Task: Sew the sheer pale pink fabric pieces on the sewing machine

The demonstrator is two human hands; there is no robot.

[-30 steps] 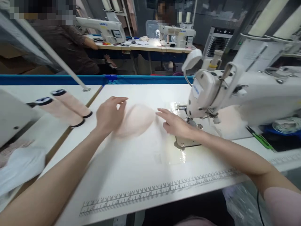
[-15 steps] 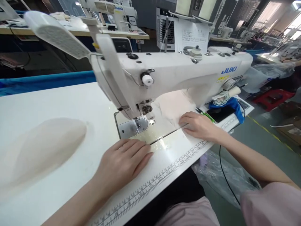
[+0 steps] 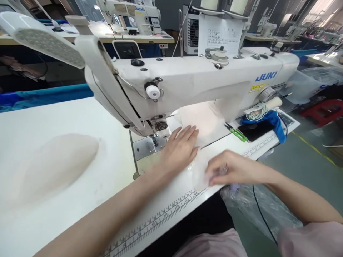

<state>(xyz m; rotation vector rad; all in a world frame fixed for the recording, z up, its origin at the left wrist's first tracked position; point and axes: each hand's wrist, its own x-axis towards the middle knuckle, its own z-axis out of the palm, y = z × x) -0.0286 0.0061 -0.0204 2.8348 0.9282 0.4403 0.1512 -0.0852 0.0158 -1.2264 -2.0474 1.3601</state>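
Pale pinkish-white fabric [image 3: 202,125] lies under the arm of the white sewing machine [image 3: 187,78]. My left hand [image 3: 180,149] rests flat on the near-left part of it, fingers stretched out, just right of the presser foot [image 3: 154,141]. Close to the table's front edge, my right hand [image 3: 223,167] is closed, thumb and fingers pinched on a sheer, blurred edge of pale fabric [image 3: 199,175]. Green thread snips [image 3: 237,132] lie beyond my right hand. A pale, sheer rounded piece [image 3: 64,160] is spread on the table at left.
A dark phone [image 3: 258,130], a blue cloth [image 3: 277,125] and a thread cone [image 3: 273,103] sit at the table's right end. A printed ruler [image 3: 171,210] runs along the front edge. Another sewing machine [image 3: 134,21] stands behind, and a red stool [image 3: 321,112] is at right.
My left hand has moved right, from the table's front onto the fabric beside the presser foot. My right hand has drawn back toward the front edge and closed on pale fabric.
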